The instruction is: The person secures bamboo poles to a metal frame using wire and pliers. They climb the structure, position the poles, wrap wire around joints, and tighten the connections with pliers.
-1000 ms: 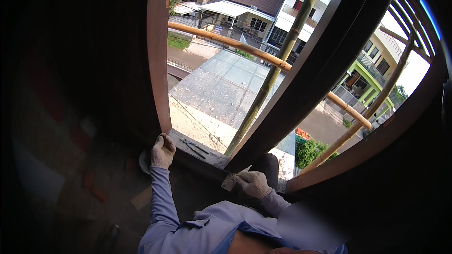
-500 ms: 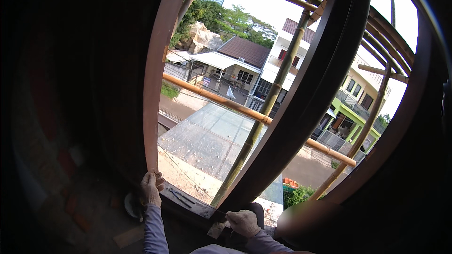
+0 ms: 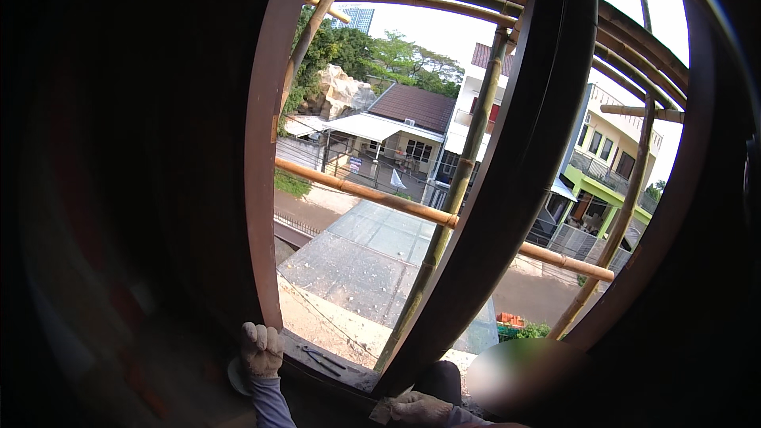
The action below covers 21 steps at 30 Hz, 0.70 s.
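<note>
My left hand, in a pale work glove, is closed at the lower left corner of the wooden window frame. What its curled fingers hold, if anything, does not show. Lower down, near the foot of the dark middle post, my gloved right hand is also closed, beside a small flat light-coloured piece. Whatever lies inside that grip is hidden. Between the hands, a pair of pincers with dark handles lies on the dusty sill.
Bamboo poles cross outside the opening, including a horizontal one and an upright one. Below is a rubble-strewn grey roof; houses stand across the street. A round pale object sits beside my left wrist. A blurred patch hides the lower right.
The outside scene and frame have shifted downward in the picture. My left hand has turned, its fingers now curled into a fist. My right hand appears lower, partly nearer the picture's bottom edge.
</note>
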Each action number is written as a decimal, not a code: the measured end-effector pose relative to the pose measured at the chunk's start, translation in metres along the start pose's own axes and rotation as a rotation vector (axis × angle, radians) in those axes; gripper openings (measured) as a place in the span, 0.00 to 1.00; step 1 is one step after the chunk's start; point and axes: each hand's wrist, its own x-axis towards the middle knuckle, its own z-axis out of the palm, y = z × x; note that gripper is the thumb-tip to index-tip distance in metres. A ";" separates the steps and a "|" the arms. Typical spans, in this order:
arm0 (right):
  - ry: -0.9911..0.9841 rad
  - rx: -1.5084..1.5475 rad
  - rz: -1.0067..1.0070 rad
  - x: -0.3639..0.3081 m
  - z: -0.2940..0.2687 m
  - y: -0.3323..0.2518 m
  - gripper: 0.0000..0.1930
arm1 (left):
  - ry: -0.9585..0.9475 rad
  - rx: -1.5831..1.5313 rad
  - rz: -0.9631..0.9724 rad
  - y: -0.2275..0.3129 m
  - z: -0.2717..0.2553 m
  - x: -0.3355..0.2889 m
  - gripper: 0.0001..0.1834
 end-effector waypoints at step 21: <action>0.633 -1.163 -0.362 -0.005 -0.014 -0.011 0.07 | 0.972 0.657 -0.333 0.011 0.005 -0.010 0.09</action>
